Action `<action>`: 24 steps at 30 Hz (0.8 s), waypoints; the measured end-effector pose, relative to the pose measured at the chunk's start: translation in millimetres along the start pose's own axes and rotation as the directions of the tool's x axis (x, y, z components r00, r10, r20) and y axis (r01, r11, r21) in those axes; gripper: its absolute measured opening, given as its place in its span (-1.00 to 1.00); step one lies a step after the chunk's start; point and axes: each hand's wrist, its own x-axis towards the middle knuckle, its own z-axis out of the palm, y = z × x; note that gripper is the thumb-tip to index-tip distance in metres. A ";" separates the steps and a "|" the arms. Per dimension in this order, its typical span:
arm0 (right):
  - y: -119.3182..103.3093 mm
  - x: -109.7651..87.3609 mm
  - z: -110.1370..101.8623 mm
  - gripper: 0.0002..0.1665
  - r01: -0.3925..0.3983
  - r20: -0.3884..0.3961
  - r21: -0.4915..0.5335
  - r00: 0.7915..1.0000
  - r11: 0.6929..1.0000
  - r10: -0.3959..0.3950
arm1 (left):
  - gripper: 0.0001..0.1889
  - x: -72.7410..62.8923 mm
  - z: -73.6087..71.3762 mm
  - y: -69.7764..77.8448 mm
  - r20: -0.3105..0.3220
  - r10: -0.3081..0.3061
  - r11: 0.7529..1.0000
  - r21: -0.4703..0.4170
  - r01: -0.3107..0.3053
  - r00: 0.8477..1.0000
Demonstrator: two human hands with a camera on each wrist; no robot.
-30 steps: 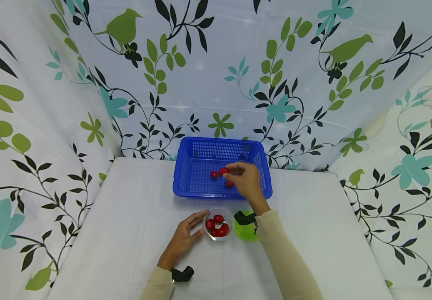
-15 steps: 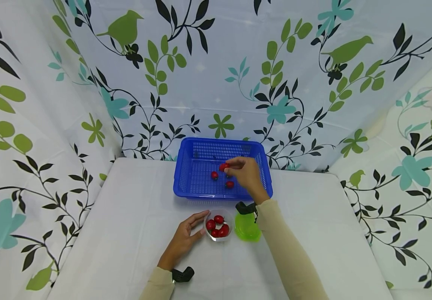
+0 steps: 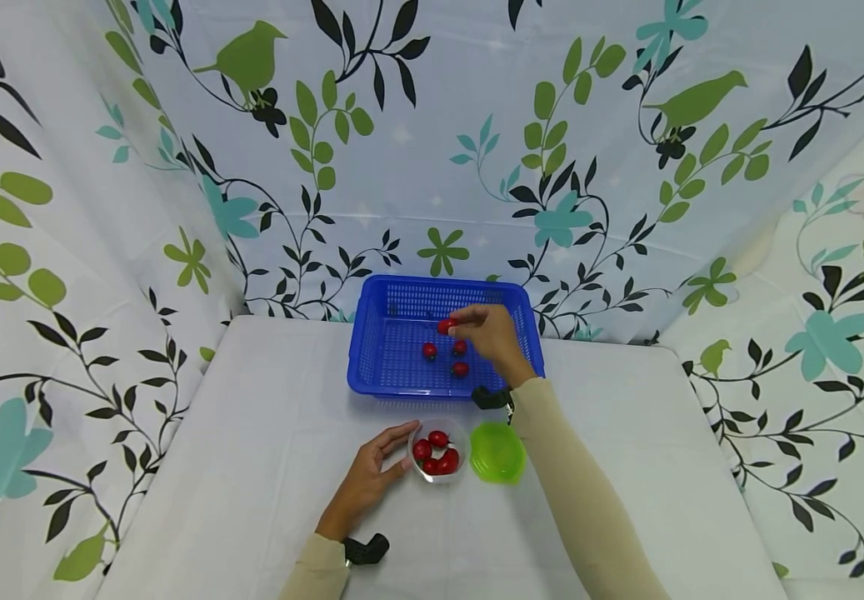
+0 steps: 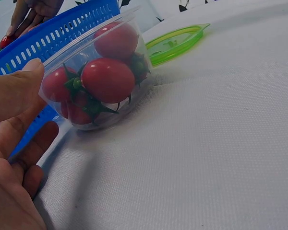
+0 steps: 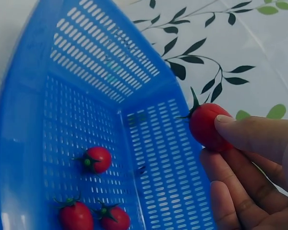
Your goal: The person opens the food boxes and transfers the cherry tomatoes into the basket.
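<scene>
My right hand (image 3: 493, 335) pinches a cherry tomato (image 5: 209, 125) between thumb and fingers, over the blue basket (image 3: 372, 383). Its green stem end points away from the palm in the right wrist view. Below, on the basket floor, lie three more cherry tomatoes, one of them a tomato (image 5: 97, 160) apart from the other two. My left hand (image 3: 372, 475) touches the left side of a clear plastic container (image 3: 463, 454), thumb tip at its wall and the lower fingers loosely bent. Several cherry tomatoes (image 4: 108, 80) fill the container.
A bright green lid (image 3: 497, 452) lies on the white tabletop (image 3: 267, 467) just right of the container. The basket stands at the table's back edge, in front of a patterned curtain (image 3: 402, 125) that also hangs along both sides.
My right hand has lifted the pinched tomato slightly up and back over the basket, uncovering another tomato beneath. The left hand and container have stayed in place.
</scene>
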 end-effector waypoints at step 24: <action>14.1 37.5 0.9 -0.74 -0.033 0.091 -0.047 0.995 0.998 0.037 | -0.43 -0.2 -0.3 -0.2 0.002 0.014 1.000 0.007 -0.014 1.000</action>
